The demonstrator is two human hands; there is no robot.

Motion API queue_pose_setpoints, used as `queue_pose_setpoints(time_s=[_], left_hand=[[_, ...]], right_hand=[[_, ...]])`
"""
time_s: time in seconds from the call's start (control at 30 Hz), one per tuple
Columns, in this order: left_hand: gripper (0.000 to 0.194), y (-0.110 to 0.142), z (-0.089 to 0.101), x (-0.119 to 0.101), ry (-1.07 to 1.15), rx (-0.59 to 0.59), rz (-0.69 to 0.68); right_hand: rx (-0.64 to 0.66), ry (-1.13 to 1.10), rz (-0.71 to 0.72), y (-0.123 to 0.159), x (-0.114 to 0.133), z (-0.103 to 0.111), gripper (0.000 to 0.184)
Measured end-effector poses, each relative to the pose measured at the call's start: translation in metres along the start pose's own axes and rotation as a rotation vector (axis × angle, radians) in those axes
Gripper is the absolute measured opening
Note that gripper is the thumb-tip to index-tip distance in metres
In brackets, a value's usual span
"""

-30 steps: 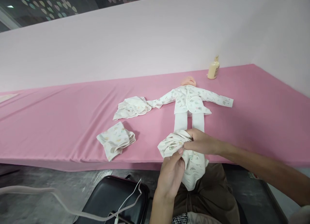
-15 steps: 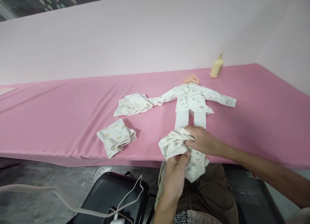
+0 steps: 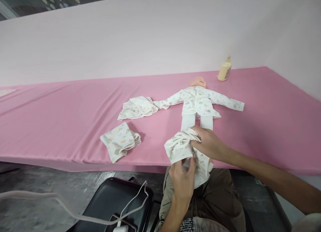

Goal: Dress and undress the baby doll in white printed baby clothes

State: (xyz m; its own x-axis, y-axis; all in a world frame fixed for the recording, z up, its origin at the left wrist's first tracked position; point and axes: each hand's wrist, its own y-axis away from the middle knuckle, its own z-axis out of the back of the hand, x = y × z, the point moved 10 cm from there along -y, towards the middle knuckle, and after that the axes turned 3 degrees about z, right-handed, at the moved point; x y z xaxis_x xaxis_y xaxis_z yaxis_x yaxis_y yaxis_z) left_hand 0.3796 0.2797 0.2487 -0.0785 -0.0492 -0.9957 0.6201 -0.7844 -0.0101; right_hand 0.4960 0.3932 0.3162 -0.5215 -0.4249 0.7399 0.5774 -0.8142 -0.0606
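Note:
A baby doll [image 3: 198, 82] lies on its back in a white printed top [image 3: 195, 101], its two white legs [image 3: 188, 122] pointing towards me. At the lower ends of the legs are bunched white printed baby pants [image 3: 182, 145], partly hanging over the table edge. My right hand [image 3: 209, 144] grips the gathered cloth from the right, near the doll's shins. From below, my left hand [image 3: 183, 180] pinches the lower edge of a pant leg between thumb and fingers. The doll's feet are mostly hidden by cloth; a bit of pinkish skin shows at the right edge of the pants.
A folded printed cloth [image 3: 120, 142] and a crumpled white garment [image 3: 137, 108] lie left of the doll on the pink sheet [image 3: 62, 125]. A yellowish pump bottle [image 3: 224, 70] stands at the back by the wall. A black stool [image 3: 112, 198] with a white cable [image 3: 100, 222] is below left.
My left hand has shifted down and right along the pants, its fingers now at the lower edge of a pant leg. My right hand keeps its grip on the cloth. The view tilted slightly.

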Motion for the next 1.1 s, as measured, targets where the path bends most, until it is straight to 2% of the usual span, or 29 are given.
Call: queue_pose_setpoints(time_s=[0.1, 0.23, 0.3, 0.43, 0.53, 0.67, 0.77, 0.9, 1.0, 1.1], left_hand=[[0.025, -0.002, -0.001, -0.002, -0.068, 0.043, 0.022], [0.031, 0.003, -0.005, 0.006, 0.077, 0.064, 0.104], [0.029, 0.006, -0.006, 0.006, 0.123, 0.053, 0.086], [0.034, 0.009, 0.005, 0.002, 0.115, -0.07, -0.007], [0.045, 0.005, 0.003, 0.0, 0.048, -0.066, -0.057], [0.049, -0.004, -0.001, 0.001, -0.003, -0.068, -0.083], [0.044, -0.009, -0.006, -0.005, -0.041, -0.053, -0.128], [0.033, -0.012, -0.008, -0.015, -0.059, -0.061, -0.206], [0.031, -0.015, -0.008, -0.017, -0.089, -0.059, -0.225], [0.029, -0.017, -0.009, -0.015, -0.123, -0.033, -0.214]], right_hand=[[-0.005, -0.048, -0.001, -0.002, 0.0, 0.001, 0.005], [-0.028, -0.087, -0.006, -0.005, 0.0, 0.002, 0.003], [-0.057, -0.095, -0.014, -0.005, 0.0, 0.005, 0.002], [-0.103, -0.082, -0.037, -0.007, -0.003, 0.009, 0.005], [-0.11, -0.074, -0.051, -0.01, -0.007, 0.01, 0.005], [-0.108, 0.037, -0.04, -0.015, -0.01, 0.012, 0.007], [-0.159, 0.109, -0.011, -0.02, -0.007, 0.025, 0.015], [-0.189, 0.023, 0.003, -0.032, -0.004, 0.04, 0.019], [-0.133, -0.025, -0.02, -0.04, -0.01, 0.036, 0.017], [-0.099, -0.03, -0.048, -0.037, -0.02, 0.029, 0.023]])
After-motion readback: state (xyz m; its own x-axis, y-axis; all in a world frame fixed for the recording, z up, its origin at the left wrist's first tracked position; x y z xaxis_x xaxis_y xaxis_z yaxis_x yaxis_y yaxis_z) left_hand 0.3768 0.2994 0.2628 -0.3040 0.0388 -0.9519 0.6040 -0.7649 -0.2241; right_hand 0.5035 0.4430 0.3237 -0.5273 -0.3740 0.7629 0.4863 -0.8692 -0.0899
